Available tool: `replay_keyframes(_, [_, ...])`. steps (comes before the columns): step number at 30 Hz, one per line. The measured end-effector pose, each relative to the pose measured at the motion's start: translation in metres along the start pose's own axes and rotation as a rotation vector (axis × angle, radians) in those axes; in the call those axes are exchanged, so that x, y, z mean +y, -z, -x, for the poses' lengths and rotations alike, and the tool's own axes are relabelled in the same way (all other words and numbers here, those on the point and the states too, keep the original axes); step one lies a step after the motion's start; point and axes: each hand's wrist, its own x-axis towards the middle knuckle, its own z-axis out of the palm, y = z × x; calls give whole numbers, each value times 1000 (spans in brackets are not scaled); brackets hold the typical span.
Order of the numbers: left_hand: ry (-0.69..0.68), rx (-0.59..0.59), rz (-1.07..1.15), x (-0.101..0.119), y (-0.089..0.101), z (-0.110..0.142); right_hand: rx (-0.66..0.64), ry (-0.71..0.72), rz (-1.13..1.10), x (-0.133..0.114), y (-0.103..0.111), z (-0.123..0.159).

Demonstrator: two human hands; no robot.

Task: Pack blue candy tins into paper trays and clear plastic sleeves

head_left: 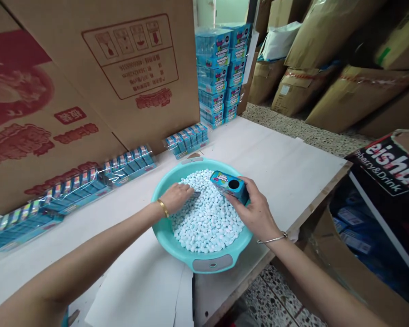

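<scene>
A turquoise basin (167, 243) holds a heap of small pale blue and white candies (207, 227). My left hand (177, 197) is closed at the left side of the heap, palm down. A small grey edge shows by its fingertips, too hidden to name. Above the right side of the basin, my right hand (255, 211) grips a blue candy box (227, 184) between thumb and fingers. The box is tilted, and a round black opening shows on its upward face.
Packs of blue boxes (129, 165) line the table's (276, 150) back edge before a large carton (139, 54). Wrapped blue packs (213, 77) are stacked behind. At right stands an open carton (327, 245) with blue packages. White sheets (139, 286) lie in front of the basin.
</scene>
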Motion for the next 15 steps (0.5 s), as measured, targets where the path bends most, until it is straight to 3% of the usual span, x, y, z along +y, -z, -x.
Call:
replay_keyframes(2, [-59,-48,144,19,-8,-4,22,-26,-40,3,-3,0])
replay_keyframes(6, [-107,-129,426,40,-3,-1,49,-89,-154,11,-5,-1])
replay_keyframes(10, [-127,-107,663,30,13,17,29,-99,-212,15,-4,-2])
replay_keyframes(15, [-153,-41,690,6,56,52,19,-43,-107,8,-2,-2])
